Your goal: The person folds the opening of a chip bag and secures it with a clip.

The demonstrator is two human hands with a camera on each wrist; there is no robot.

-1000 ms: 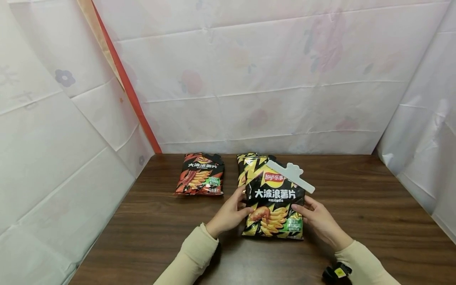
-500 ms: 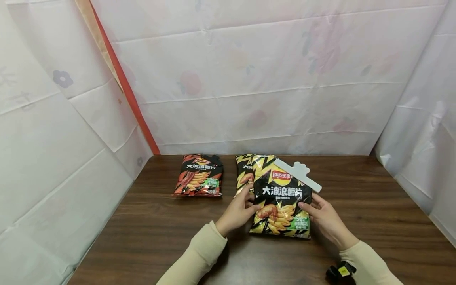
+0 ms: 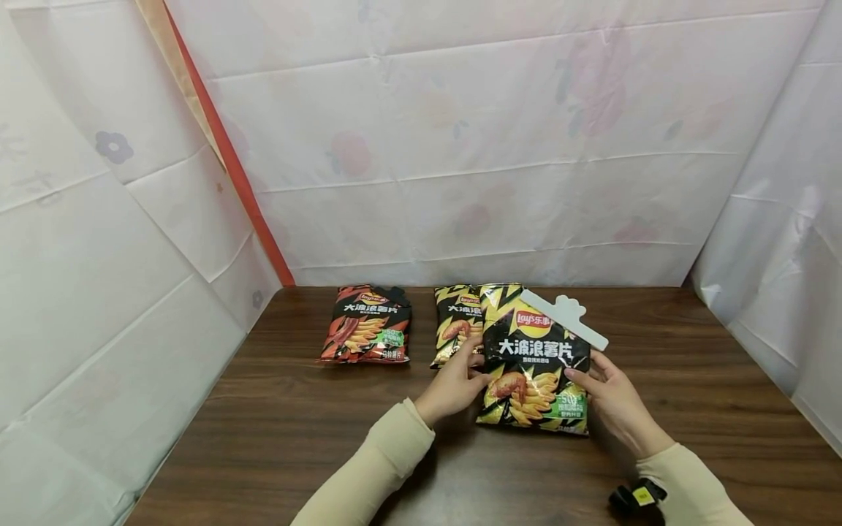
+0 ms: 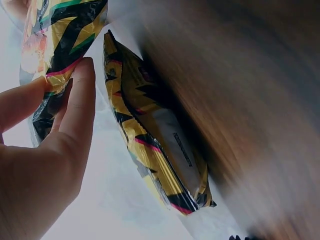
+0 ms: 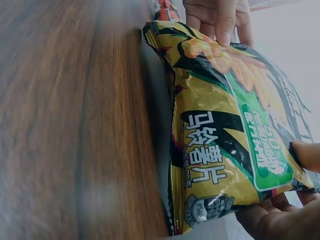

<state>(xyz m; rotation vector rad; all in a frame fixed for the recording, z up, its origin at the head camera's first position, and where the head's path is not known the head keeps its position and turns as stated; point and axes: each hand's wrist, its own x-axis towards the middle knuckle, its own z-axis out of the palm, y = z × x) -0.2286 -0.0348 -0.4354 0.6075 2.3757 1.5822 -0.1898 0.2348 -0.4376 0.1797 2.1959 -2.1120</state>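
Both hands hold a yellow-and-black bag of potato chips [image 3: 536,372] up in front of me, its printed face toward me. A white bag clip [image 3: 569,319] sits slanted across its upper right corner. The left hand [image 3: 454,386] pinches the bag's left edge; in the left wrist view its thumb and fingers [image 4: 81,95] lie on opposite faces. On the right edge, the right hand [image 3: 615,402] has its thumb on the front and fingers behind. A second yellow-and-black chip bag [image 3: 454,325], partly hidden by the held one, rests on the table behind.
A red-and-black chip bag [image 3: 365,332] with a black clip [image 3: 392,295] lies at the back left of the wooden table [image 3: 283,438]. White patterned sheeting [image 3: 460,146] walls in the back and both sides. A red strip [image 3: 226,146] runs down the left corner.
Both hands have carried the held chip bag to the right and slightly up. More of the second yellow-and-black bag shows now. The red bag stays where it was.
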